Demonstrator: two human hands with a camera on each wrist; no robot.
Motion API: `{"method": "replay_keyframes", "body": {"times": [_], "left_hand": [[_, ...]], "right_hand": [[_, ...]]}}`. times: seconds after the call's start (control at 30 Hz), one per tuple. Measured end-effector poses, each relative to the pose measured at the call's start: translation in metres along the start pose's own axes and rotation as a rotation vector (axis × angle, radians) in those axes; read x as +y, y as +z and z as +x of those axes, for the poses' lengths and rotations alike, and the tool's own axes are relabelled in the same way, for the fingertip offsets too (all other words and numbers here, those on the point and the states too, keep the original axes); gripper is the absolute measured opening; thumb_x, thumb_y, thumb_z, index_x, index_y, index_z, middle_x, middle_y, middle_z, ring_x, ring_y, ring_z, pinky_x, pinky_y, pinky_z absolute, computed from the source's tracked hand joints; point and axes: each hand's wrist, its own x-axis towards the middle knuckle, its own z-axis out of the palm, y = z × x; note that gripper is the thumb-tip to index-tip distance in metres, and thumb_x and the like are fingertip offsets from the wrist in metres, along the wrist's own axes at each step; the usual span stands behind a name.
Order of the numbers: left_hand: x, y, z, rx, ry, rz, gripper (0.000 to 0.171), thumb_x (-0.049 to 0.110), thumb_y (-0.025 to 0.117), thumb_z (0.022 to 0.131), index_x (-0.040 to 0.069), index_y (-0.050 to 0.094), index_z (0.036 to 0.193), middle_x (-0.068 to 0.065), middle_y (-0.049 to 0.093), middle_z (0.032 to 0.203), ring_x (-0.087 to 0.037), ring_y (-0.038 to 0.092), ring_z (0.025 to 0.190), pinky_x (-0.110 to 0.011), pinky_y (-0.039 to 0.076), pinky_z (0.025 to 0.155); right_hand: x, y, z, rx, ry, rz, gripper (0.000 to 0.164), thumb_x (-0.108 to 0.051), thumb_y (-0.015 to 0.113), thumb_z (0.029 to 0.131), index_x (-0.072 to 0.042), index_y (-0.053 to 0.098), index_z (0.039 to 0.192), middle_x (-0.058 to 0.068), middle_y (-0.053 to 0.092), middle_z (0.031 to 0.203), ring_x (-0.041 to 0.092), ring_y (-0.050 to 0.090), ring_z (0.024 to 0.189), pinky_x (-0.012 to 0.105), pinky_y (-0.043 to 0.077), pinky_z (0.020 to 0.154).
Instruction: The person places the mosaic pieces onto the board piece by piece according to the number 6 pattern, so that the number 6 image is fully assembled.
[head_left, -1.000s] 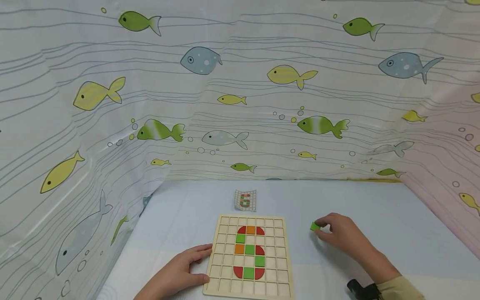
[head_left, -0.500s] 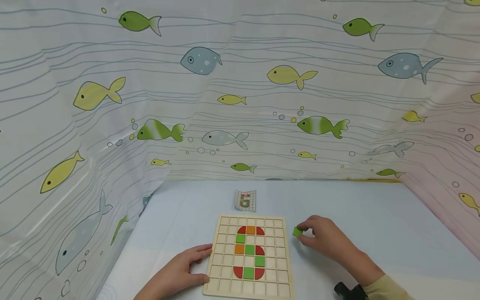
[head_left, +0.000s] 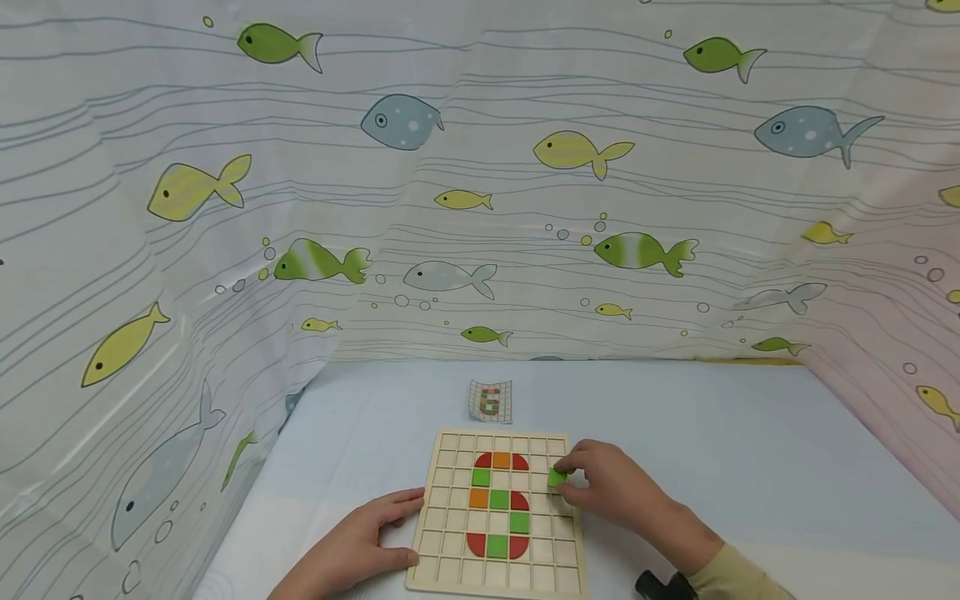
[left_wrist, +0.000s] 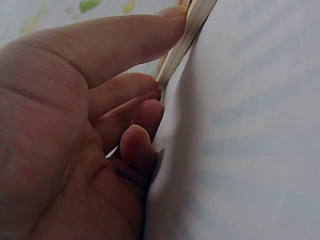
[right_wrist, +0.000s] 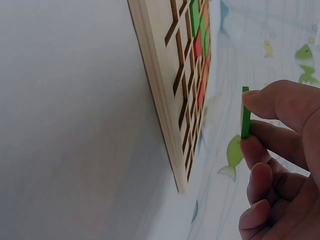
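Note:
My right hand (head_left: 618, 487) pinches a thin green square tile (right_wrist: 245, 112) between thumb and fingertips. In the head view that tile overlaps the right columns of the wooden grid board (head_left: 551, 575); the right wrist view shows it held up off the board's face. Several red, orange and green tiles, such as a green one (head_left: 497, 547), sit in the board's cells, the red ones with a rounded corner. At the board's left edge, my left hand (head_left: 360, 537) touches the wooden side with thumb and fingertips, its fingers mostly straight.
Behind the board lies a small paper card (head_left: 491, 402) printed with a grid and a coloured pattern. A pale cloth covers the table (head_left: 675, 400). Fish-patterned curtains (head_left: 480, 217) hang at the back and sides. A black device (head_left: 663, 586) sits at my right wrist.
My right hand has moved left with the green tile, from the table's right side to over the board's right edge. The left hand and the board have stayed put.

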Motion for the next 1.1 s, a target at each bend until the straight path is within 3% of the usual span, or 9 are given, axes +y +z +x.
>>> {"method": "replay_keyframes", "body": {"times": [0.57,1.1], "left_hand": [[-0.001,0.001,0.001,0.004,-0.011,-0.001,0.075,0.052,0.075,0.083,0.017,0.052,0.145,0.007,0.044,0.15,-0.026,0.044,0.134,-0.032,0.043,0.1],[0.0,0.002,0.001,0.005,-0.02,0.008,0.074,0.051,0.075,0.082,0.018,0.053,0.145,0.008,0.044,0.15,-0.022,0.047,0.131,-0.033,0.043,0.1]], "right_hand": [[-0.021,0.017,0.011,-0.063,-0.101,0.051,0.021,-0.026,0.078,0.085,-0.014,0.079,0.102,-0.014,0.062,0.091,0.008,0.056,0.083,0.026,0.05,0.072],[-0.048,0.041,0.021,-0.078,-0.129,0.0,0.02,-0.029,0.078,0.084,-0.016,0.079,0.099,-0.014,0.058,0.086,0.003,0.047,0.077,0.021,0.046,0.067]]}}
